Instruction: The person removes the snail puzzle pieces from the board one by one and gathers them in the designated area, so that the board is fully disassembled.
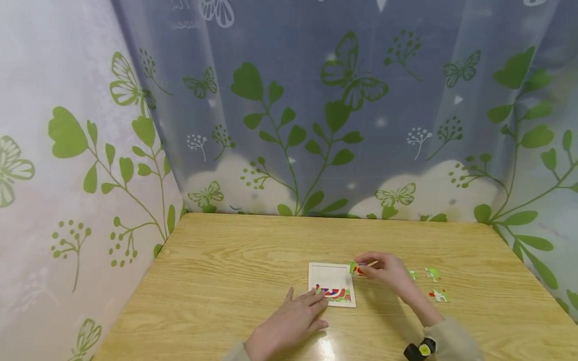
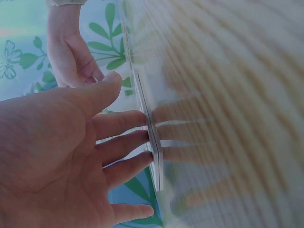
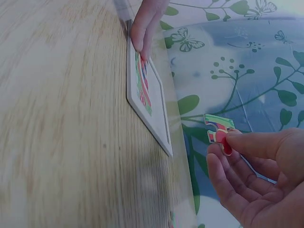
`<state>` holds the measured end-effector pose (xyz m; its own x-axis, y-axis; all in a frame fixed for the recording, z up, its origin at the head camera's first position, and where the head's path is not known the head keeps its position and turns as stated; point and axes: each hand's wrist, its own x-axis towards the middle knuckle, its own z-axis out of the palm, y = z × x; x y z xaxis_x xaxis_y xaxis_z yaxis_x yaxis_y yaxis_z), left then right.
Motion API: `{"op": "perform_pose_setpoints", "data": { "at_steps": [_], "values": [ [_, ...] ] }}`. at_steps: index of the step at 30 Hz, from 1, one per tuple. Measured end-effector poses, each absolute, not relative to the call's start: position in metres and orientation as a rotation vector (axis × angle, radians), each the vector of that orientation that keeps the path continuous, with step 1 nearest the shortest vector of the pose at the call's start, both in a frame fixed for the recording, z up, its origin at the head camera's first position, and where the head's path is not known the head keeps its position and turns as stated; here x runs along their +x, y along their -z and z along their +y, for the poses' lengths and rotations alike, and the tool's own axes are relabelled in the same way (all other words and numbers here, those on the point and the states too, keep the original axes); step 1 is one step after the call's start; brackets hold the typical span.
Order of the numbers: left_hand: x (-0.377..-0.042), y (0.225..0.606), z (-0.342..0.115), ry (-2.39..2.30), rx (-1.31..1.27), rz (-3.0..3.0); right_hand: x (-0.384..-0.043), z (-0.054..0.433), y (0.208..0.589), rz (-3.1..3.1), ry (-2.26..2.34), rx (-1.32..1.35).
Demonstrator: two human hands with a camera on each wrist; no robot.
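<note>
A hand can slide easily over the big table [image 1: 217,265] on the left side and behind the puzzle tray [image 1: 329,275]. The left hand [image 1: 294,316] blocks the near left corner. The right hand [image 1: 389,273], with a puzzle piece [image 3: 220,134], blocks the far right corner. Past it, loose pieces [image 1: 432,274] lie in the way. A curtain [image 1: 289,150] walls off the back.

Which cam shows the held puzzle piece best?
Right wrist: the puzzle piece appears largest, its notched outline mostly clear of the right hand. Head shows it small, partly covered by that hand; left wrist doesn't show it.
</note>
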<state>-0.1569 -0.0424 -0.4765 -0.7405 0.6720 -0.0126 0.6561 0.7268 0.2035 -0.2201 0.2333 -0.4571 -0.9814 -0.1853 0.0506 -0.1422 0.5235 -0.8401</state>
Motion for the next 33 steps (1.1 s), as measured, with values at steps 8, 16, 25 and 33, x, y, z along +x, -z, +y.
{"op": "perform_pose_setpoints", "data": {
  "at_steps": [8,16,25,33],
  "values": [
    [-0.158,0.477,-0.042,-0.285,1.082,2.833,-0.216,0.261,0.456,2.719,1.454,-0.299],
    [-0.158,0.477,-0.042,-0.282,1.082,2.838,-0.212,0.28,0.457,2.748,1.419,-0.238],
    [-0.156,0.476,-0.042,-0.287,1.089,2.846,-0.208,0.294,0.46,2.723,1.42,-0.248],
    [-0.156,0.477,-0.042,-0.297,1.098,2.845,-0.206,0.297,0.469,2.757,1.339,-0.234]
  ]
}}
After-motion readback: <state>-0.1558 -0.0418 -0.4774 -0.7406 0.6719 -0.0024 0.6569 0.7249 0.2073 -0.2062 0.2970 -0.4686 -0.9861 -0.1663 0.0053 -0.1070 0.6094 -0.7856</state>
